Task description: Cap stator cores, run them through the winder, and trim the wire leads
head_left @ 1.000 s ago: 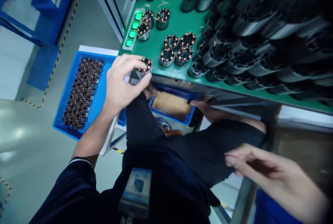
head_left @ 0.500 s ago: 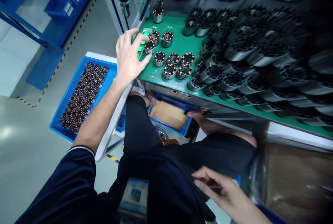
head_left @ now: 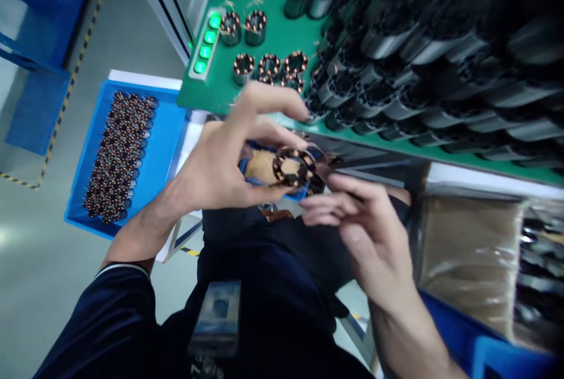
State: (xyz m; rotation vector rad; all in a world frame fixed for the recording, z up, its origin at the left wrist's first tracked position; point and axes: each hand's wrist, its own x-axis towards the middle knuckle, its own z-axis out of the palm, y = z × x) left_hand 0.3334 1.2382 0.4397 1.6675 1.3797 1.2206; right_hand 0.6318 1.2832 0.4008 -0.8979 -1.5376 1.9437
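Note:
My left hand [head_left: 224, 167] is closed around a wound motor stator [head_left: 292, 181], a metal ring with copper windings. It holds the stator up in front of the bench edge, with the ring's opening facing me. Just to the right is my right hand [head_left: 379, 232], fingers apart and nothing visible in them. Its fingertips are close to the stator; a gap seems to remain, though blur softens it. Behind my left hand, several more copper-wound stators [head_left: 269, 66] stand on the green bench top [head_left: 198, 94], some partly covered by my fingers.
A strip of green-lit buttons [head_left: 205, 51] lies at the bench's left end. Dark stator cores [head_left: 374, 100] are stacked along the right. Left of the bench is a blue tray [head_left: 161, 153] with rows of wound stators [head_left: 117, 156]. A brown plastic-covered surface [head_left: 467, 261] is at lower right.
My left hand has left the bench's left end and come toward me with a stator. My right hand has risen from my lap toward it. The view has shifted.

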